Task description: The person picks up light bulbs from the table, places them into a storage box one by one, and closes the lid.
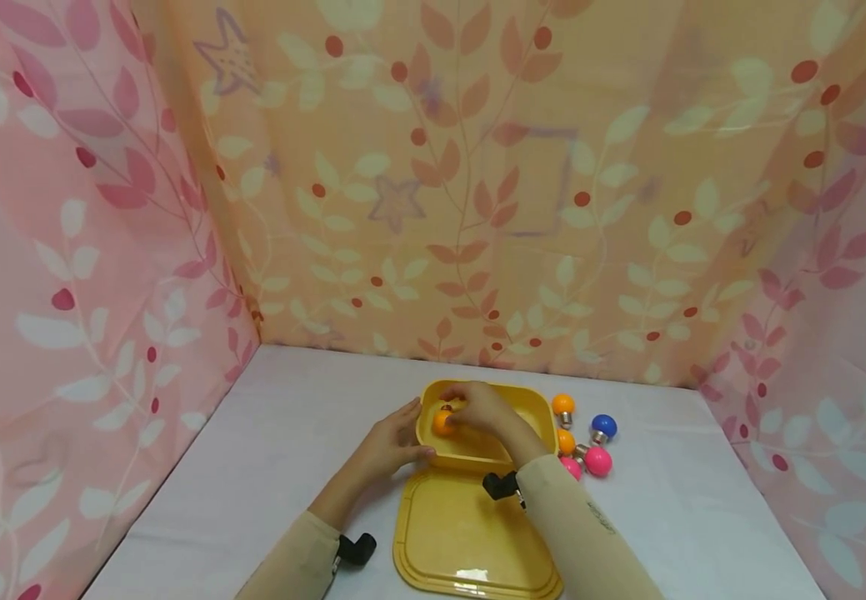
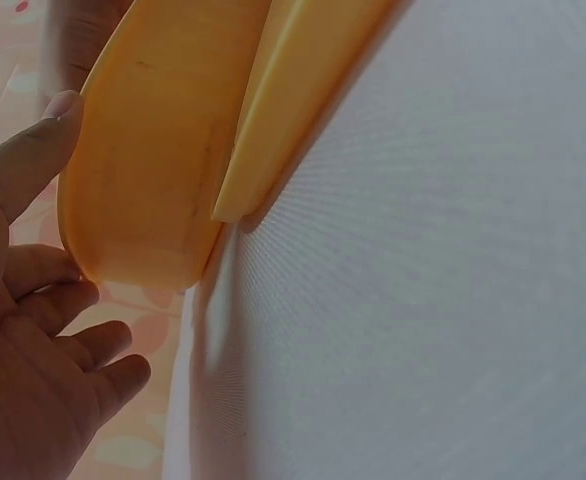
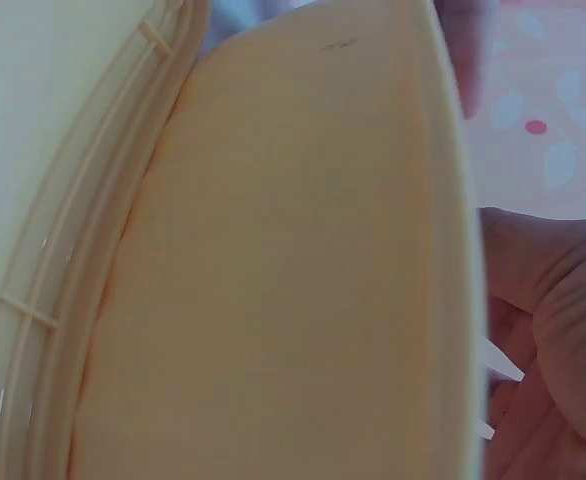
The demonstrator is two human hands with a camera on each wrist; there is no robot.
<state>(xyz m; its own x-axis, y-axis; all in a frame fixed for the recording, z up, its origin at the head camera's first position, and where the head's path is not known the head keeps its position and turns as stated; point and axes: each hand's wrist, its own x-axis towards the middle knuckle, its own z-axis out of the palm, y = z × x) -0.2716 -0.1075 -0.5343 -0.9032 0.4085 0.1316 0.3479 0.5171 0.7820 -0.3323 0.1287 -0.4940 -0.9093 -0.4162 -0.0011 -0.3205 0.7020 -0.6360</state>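
A yellow plastic box [image 1: 538, 410] stands uncovered on the table. My right hand [image 1: 481, 408] reaches into its left part and pinches an orange light bulb [image 1: 443, 423] near the metal base. In the right wrist view the box wall [image 3: 273, 240] hides the bulb and most of the fingers of that hand [image 3: 563, 330]. My left hand [image 1: 386, 443] rests against the box's left front corner. The left wrist view shows its thumb [image 2: 43, 150] on the wall by the rim and its relaxed fingers [image 2: 58, 305] at the side, the last ones off the box.
A yellow lid [image 1: 470, 529] lies right in front of the box. Several light bulbs lie to the box's right: orange [image 1: 563, 405], blue [image 1: 604, 427] and pink [image 1: 598, 461] among them. Patterned cloth walls [image 1: 440, 183] enclose the white table [image 1: 673, 500] at the back and sides.
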